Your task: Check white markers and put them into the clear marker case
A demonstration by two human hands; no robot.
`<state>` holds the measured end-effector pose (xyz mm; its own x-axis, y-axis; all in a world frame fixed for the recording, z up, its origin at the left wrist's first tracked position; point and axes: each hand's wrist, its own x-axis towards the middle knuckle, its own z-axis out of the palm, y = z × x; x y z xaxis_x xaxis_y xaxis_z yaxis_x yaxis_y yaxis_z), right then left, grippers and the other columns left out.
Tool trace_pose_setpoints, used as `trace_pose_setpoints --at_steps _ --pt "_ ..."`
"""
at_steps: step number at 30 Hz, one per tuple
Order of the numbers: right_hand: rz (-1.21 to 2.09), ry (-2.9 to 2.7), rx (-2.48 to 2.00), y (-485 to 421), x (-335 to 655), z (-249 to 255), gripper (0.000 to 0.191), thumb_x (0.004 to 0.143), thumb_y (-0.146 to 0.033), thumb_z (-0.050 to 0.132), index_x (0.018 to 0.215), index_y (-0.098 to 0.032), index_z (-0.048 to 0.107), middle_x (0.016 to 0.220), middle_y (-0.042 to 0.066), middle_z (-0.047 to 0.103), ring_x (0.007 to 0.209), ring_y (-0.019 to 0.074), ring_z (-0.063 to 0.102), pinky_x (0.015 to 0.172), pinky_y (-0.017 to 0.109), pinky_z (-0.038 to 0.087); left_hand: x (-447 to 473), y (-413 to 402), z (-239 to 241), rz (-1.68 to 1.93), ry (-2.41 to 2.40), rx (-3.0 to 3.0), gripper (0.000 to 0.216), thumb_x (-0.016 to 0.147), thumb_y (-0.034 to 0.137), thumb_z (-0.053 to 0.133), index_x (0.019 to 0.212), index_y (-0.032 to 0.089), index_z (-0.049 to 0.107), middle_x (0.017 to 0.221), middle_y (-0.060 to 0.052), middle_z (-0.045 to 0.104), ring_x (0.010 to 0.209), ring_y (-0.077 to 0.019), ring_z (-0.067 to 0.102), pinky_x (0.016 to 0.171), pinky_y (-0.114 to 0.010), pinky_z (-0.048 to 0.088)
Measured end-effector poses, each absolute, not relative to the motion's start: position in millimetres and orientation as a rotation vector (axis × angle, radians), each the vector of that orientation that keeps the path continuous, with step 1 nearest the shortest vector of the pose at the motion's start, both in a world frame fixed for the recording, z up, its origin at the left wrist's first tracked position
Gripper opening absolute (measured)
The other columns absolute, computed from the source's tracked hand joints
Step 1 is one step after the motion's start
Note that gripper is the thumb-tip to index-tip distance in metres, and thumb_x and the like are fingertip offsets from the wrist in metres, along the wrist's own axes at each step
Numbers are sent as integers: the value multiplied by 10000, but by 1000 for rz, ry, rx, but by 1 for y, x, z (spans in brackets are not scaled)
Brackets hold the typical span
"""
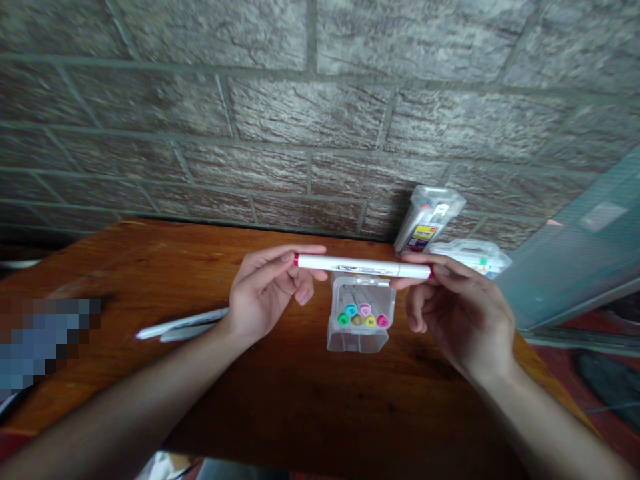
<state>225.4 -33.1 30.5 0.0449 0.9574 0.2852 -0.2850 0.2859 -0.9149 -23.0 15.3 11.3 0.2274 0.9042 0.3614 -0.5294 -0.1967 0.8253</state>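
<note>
A white marker pen (363, 265) with red ends is held level above the table, stretched between both hands. The fingers of my left hand (267, 287) pinch its left end, while my right hand (460, 313) grips the right end. Small dark print runs along the barrel. Below and behind the pen stands a clear plastic case (360, 340) with its lid open. Inside it are several markers (365, 310) with green, blue, pink, brown and yellow ends. Left of my left wrist, a few white markers (180, 325) lie on the wood, partly hidden by the wrist.
The brown wooden table (280, 407) meets a grey brick wall (300, 113) at the back. A tall clear case (430, 217) with a yellow label and a lower clear case (470, 257) stand behind my right hand. A glass panel (570, 247) is at the right.
</note>
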Motion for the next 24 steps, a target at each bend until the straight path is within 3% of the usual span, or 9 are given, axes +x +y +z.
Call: trace_pose_setpoints --at_steps 10,19,24 --pt "1066 -1112 -837 -32 224 31 175 948 -362 718 967 -211 804 804 70 840 381 144 602 342 262 445 -21 18 8 1416 456 1196 235 888 271 760 1073 173 866 819 -109 833 482 -111 558 489 -255 446" --pt "969 -1226 -853 -31 226 24 166 966 -342 767 1069 -214 792 909 75 852 402 116 616 363 242 458 -23 21 -1 1440 516 1353 177 945 278 792 1098 213 854 826 -68 815 514 -89 566 508 -233 444" --pt "873 -1274 -900 -32 225 24 186 928 -347 829 1051 -214 787 823 45 839 383 108 606 355 228 460 -23 22 -4 1442 570 1426 181 917 266 834 1088 210 841 778 -49 792 511 -89 568 500 -224 438"
